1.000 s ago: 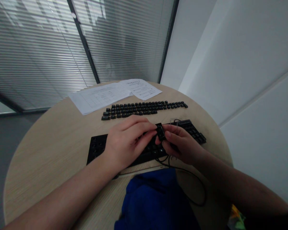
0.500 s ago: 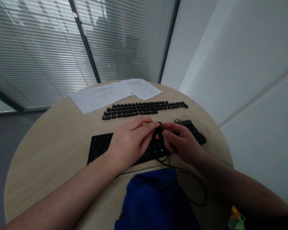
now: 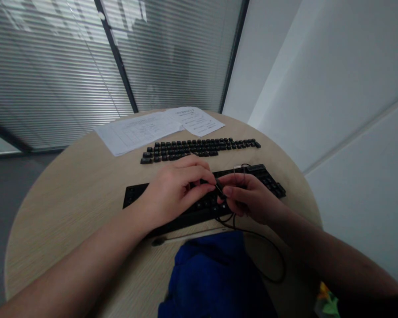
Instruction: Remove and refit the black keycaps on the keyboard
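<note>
A black keyboard (image 3: 185,219) lies across the table under both hands; several keycaps are off its left part, while keys remain on its right end. Above the keyboard, my left hand (image 3: 175,190) pinches one end of a small black keycap (image 3: 220,189). My right hand (image 3: 252,196) is closed on the other end of that keycap, its fingertips close to the left ones. A thin wire tool (image 3: 238,168), perhaps a keycap puller, sticks up from the right fingers. Part of the keyboard is hidden behind the hands.
Loose black keycaps (image 3: 185,150) lie in rows beyond the keyboard. Printed papers (image 3: 139,132) rest at the far table edge. Nearer me are a thin dark-tipped brush (image 3: 185,237), a blue cloth (image 3: 212,274) and a looped black cable (image 3: 278,256). A white wall (image 3: 358,154) stands right.
My left hand has shifted slightly left and its thumb now shows against the keycap. The keycap has tilted and lowered between the fingertips. More of the brush is uncovered.
</note>
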`<state>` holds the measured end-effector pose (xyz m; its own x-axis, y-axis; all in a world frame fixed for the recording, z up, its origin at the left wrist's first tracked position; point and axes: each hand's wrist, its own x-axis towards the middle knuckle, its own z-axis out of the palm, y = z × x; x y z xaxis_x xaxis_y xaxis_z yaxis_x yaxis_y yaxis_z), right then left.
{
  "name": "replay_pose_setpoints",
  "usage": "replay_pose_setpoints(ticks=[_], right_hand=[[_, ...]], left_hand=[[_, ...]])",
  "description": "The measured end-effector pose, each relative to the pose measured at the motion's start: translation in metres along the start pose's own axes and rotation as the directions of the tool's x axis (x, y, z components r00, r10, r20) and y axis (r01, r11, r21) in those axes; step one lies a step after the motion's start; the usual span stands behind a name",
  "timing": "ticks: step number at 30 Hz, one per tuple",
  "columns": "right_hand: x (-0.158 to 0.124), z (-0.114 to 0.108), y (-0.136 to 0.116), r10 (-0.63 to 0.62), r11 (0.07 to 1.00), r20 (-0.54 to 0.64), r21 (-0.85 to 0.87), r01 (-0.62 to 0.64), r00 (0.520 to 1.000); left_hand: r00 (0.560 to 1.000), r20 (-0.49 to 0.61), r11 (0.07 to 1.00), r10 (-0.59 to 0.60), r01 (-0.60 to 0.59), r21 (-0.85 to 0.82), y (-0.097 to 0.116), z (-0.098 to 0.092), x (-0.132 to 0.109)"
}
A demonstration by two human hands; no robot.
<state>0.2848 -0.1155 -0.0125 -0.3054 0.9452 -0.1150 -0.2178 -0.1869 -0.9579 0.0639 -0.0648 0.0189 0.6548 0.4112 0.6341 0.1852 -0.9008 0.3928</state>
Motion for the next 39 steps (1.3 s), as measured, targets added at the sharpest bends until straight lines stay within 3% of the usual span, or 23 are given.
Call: replay_pose_setpoints(ticks=[4,9,17,26,39], right_hand=[[-0.001,-0.002,-0.003,0.093,0.995,0.106,0.025,-0.096,0.990],[-0.002,-0.005,-0.004,0.089,0.996,0.174,0.016,-0.093,0.981],[0.001,-0.007,-0.002,0.108,0.987,0.192,0.100,-0.129,0.975],[0.001,-0.005,0.001,0.147,0.968,0.197,0.173,-0.182,0.969],[0.002,-0.009,-0.005,0.105,0.984,0.153,0.126,-0.125,0.983]], left_hand=[[0.996,0.082,0.998,0.045,-0.048,0.043,0.004,-0.005,0.000],[0.993,0.114,0.999,0.016,-0.019,0.026,0.010,-0.002,0.001],[0.999,0.038,0.994,0.007,-0.011,0.113,0.008,0.002,-0.001],[0.990,0.059,0.992,-0.125,0.124,0.036,0.009,0.007,0.001],[0.996,-0.005,0.996,-0.084,0.084,0.015,0.004,0.007,-0.001]])
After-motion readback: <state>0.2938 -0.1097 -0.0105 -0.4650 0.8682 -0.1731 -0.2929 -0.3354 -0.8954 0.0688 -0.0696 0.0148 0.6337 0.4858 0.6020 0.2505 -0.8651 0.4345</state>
